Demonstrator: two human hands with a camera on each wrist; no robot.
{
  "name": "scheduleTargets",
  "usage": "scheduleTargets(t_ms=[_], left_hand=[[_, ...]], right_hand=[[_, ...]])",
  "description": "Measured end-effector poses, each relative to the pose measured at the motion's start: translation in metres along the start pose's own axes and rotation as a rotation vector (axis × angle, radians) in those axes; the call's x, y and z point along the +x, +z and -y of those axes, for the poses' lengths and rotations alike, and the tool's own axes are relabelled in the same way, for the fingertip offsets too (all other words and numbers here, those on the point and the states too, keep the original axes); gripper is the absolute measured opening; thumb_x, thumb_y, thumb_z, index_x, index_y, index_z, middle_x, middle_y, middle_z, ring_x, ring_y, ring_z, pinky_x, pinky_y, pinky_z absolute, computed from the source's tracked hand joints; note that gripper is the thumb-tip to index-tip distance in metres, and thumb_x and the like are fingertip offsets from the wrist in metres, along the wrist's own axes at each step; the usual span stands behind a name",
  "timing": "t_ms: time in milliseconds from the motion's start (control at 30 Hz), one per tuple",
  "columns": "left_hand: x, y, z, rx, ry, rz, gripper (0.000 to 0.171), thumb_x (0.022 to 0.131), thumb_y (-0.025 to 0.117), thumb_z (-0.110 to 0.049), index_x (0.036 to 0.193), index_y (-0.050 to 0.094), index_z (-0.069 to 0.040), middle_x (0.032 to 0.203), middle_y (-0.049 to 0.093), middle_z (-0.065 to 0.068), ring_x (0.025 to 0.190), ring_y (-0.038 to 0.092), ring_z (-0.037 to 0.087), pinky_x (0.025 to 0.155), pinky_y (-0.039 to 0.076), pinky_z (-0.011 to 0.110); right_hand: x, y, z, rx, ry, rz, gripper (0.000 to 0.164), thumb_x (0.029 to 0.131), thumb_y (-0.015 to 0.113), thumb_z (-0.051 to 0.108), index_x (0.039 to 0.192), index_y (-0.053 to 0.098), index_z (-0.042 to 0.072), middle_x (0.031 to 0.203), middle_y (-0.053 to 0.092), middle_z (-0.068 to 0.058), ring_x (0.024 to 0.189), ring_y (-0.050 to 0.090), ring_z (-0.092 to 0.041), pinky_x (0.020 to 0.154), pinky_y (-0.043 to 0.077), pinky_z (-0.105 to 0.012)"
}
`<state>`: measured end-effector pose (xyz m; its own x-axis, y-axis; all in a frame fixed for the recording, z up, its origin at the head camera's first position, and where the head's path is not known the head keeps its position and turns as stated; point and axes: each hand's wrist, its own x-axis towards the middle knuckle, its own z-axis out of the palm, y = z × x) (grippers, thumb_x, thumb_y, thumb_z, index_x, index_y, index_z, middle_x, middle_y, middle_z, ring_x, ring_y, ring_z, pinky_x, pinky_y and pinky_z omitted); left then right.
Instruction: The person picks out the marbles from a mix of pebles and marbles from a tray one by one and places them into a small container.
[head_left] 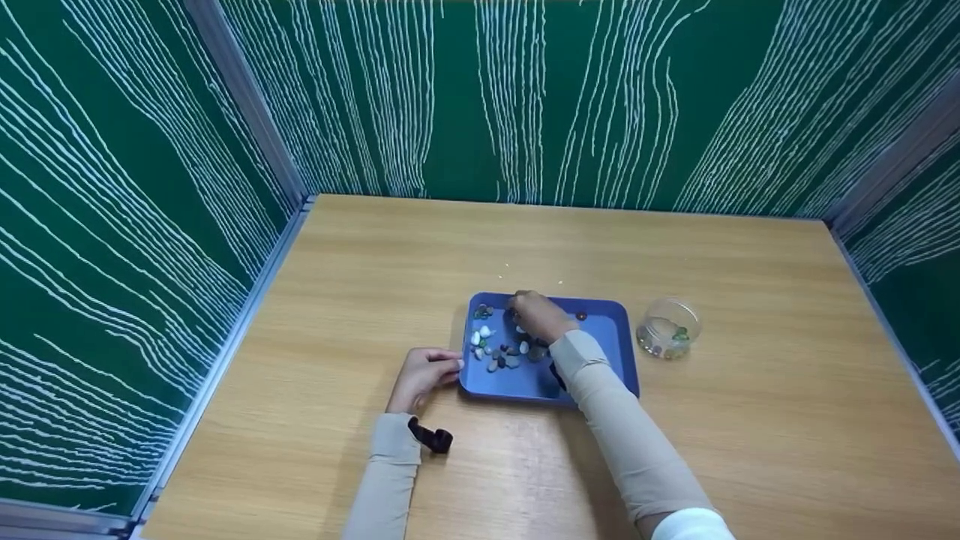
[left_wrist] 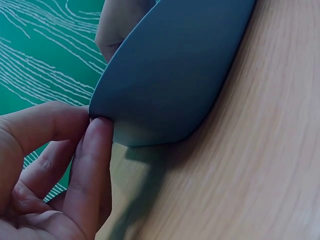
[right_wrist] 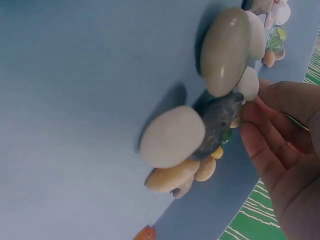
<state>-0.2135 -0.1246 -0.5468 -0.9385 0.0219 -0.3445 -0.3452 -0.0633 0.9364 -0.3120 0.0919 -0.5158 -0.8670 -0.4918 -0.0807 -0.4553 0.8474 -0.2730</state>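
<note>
A blue tray (head_left: 517, 388) holds many small pebbles in white, grey and brown. My left hand (head_left: 426, 375) pinches the tray's left rim between thumb and fingers; in the left wrist view the thumb and fingertip meet at the tray's edge (left_wrist: 160, 70). Over the tray's far side, my right hand (head_left: 541, 316) reaches down among the stones. In the right wrist view its fingertips come together right beside a white pebble (right_wrist: 248, 84) and a dark grey stone (right_wrist: 217, 125); I cannot tell whether they hold a pebble. Closer to that camera lie a cream pebble (right_wrist: 172, 136) and an olive-grey one (right_wrist: 225, 52).
A clear round container (head_left: 669, 328) with some green and dark pieces stands right of the tray. An orange-brown stone (head_left: 581, 316) lies by the tray's far right. Small pale bits dot the wooden table (head_left: 420, 255) behind the tray. Green panels with white lines surround the table.
</note>
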Motion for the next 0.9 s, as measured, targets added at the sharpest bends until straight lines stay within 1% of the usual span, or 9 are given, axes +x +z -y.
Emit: scheduleTargets(t_ms=[133, 300, 433, 533, 667, 900], left_hand=[[0.0002, 0.0, 0.0011, -0.005, 0.002, 0.002, 0.024, 0.081, 0.067, 0.007, 0.104, 0.066, 0.015, 0.094, 0.072, 0.015, 0.075, 0.066, 0.011, 0.073, 0.061, 0.025], [0.0021, -0.0002, 0.0026, -0.021, 0.008, 0.004, 0.025, 0.082, 0.066, 0.008, 0.106, 0.065, 0.015, 0.098, 0.071, 0.019, 0.075, 0.067, 0.011, 0.074, 0.061, 0.025], [0.0032, -0.0002, 0.0043, -0.033, 0.009, 0.006, 0.027, 0.081, 0.067, 0.008, 0.107, 0.065, 0.016, 0.102, 0.07, 0.022, 0.076, 0.066, 0.01, 0.074, 0.061, 0.024], [0.004, -0.0001, 0.0047, -0.045, 0.01, 0.007, 0.028, 0.08, 0.067, 0.008, 0.107, 0.065, 0.016, 0.103, 0.07, 0.024, 0.077, 0.067, 0.011, 0.075, 0.061, 0.024], [0.0037, -0.0001, 0.0037, -0.06, 0.003, 0.003, 0.026, 0.081, 0.067, 0.009, 0.106, 0.065, 0.016, 0.101, 0.07, 0.023, 0.076, 0.067, 0.012, 0.074, 0.061, 0.025], [0.0022, 0.0, 0.0031, -0.044, -0.008, -0.004, 0.026, 0.081, 0.067, 0.009, 0.105, 0.065, 0.015, 0.098, 0.071, 0.018, 0.075, 0.067, 0.011, 0.075, 0.061, 0.024]], right_hand=[[-0.0009, 0.0004, -0.0009, 0.031, -0.022, -0.011, 0.022, 0.088, 0.064, 0.0, 0.11, 0.071, 0.002, 0.105, 0.069, -0.015, 0.093, 0.068, -0.025, 0.079, 0.061, -0.033], [-0.0017, 0.0004, -0.0021, 0.086, -0.071, -0.041, 0.021, 0.087, 0.063, -0.005, 0.106, 0.071, -0.002, 0.104, 0.069, -0.018, 0.096, 0.068, -0.029, 0.081, 0.06, -0.036], [-0.0009, 0.0009, -0.0031, 0.101, -0.093, -0.043, 0.021, 0.086, 0.063, -0.006, 0.106, 0.071, -0.004, 0.104, 0.069, -0.02, 0.097, 0.067, -0.029, 0.081, 0.06, -0.036], [0.0007, 0.0009, -0.0039, 0.111, -0.079, -0.031, 0.022, 0.086, 0.064, -0.005, 0.107, 0.07, -0.005, 0.104, 0.069, -0.02, 0.096, 0.067, -0.028, 0.081, 0.06, -0.036], [0.0022, 0.0009, -0.0045, 0.132, -0.044, -0.013, 0.022, 0.086, 0.065, -0.004, 0.107, 0.07, -0.004, 0.106, 0.069, -0.02, 0.094, 0.067, -0.027, 0.081, 0.06, -0.036], [0.0016, 0.0036, -0.0048, 0.162, -0.028, 0.01, 0.018, 0.087, 0.064, -0.002, 0.103, 0.071, -0.004, 0.104, 0.071, -0.019, 0.095, 0.068, -0.027, 0.08, 0.061, -0.035]])
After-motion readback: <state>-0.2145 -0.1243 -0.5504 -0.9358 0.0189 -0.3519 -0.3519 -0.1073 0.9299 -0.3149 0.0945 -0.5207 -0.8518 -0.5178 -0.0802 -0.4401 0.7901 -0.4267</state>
